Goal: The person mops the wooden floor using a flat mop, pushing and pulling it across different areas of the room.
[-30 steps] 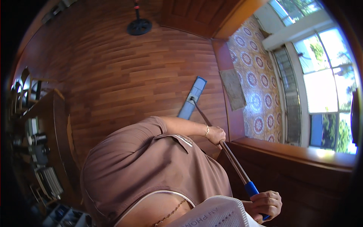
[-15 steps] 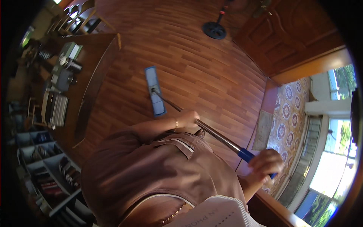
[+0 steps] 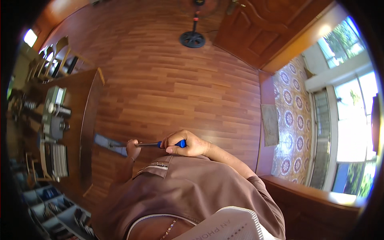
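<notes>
A flat mop with a light blue head (image 3: 107,143) rests on the wooden floor at the left, close to the base of a brown desk. My left hand (image 3: 133,149), a bracelet at its wrist, is closed round the metal mop handle (image 3: 149,145) near the head as seen from above. In front of my chest, my right hand (image 3: 186,142) wraps the blue grip at the handle's upper end. Part of the mop head is hidden behind my left hand.
Along the left stands the desk (image 3: 89,120) bearing a stack of papers (image 3: 60,160) and boxes. Chairs (image 3: 60,56) are behind it. A black pedestal fan (image 3: 192,39) stands ahead, beside an open wooden door (image 3: 264,32). A mat (image 3: 270,125) lies by the doorway to patterned tiles (image 3: 289,118).
The mop head has swung left and nearer to the desk. My right hand has come from the far right to the middle with the grip. The view has turned.
</notes>
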Demonstrator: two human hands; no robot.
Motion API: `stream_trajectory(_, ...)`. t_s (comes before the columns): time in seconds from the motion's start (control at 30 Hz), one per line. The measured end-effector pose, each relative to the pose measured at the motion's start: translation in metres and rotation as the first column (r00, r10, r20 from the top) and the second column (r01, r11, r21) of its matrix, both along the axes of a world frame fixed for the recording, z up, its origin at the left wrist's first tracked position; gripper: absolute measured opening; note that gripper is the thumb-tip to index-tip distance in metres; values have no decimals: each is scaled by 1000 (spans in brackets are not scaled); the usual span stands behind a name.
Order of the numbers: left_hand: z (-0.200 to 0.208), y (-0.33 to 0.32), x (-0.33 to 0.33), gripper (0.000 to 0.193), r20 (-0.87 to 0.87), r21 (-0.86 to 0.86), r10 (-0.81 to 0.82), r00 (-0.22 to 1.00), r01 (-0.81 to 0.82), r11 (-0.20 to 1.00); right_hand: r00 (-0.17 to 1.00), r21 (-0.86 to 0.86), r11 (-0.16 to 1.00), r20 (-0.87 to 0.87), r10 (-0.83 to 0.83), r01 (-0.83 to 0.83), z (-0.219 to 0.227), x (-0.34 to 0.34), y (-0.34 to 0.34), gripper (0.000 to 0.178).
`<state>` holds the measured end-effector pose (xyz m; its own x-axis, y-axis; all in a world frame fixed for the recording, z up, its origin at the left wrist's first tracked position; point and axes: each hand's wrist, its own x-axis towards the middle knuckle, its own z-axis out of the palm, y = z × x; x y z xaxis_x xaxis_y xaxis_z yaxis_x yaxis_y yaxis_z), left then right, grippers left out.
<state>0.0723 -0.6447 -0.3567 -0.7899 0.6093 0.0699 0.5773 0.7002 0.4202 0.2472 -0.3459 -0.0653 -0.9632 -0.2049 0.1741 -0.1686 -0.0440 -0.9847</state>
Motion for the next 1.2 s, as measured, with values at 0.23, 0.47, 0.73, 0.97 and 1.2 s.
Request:
stream_trajectory(0.23,62,120,28,16,167,93,-265,950,252,963,960,42,960,43,-277,275,59,68,60,18)
stream_trajectory(0.47,124,280,91,18,251,176,-725,641,706,686,779,82,775,-53,-624,627,123,191,88,16)
stream_trajectory(0.73,104,452,203,28,157,361,-979,131,915,180,392,136,368,-256,-884,920,128,279,58,33)
stream_trajectory(0.97,115,512,327,18,97,324,-982,-160,938,-121,-93,310,-177,-267,-959,934,110,312,20,26)
stream_trajectory(1.2,145,484,407,15,209,291,-818,-536,833,-471,-492,321,-436,118,-863,841,111,337,-43,13)
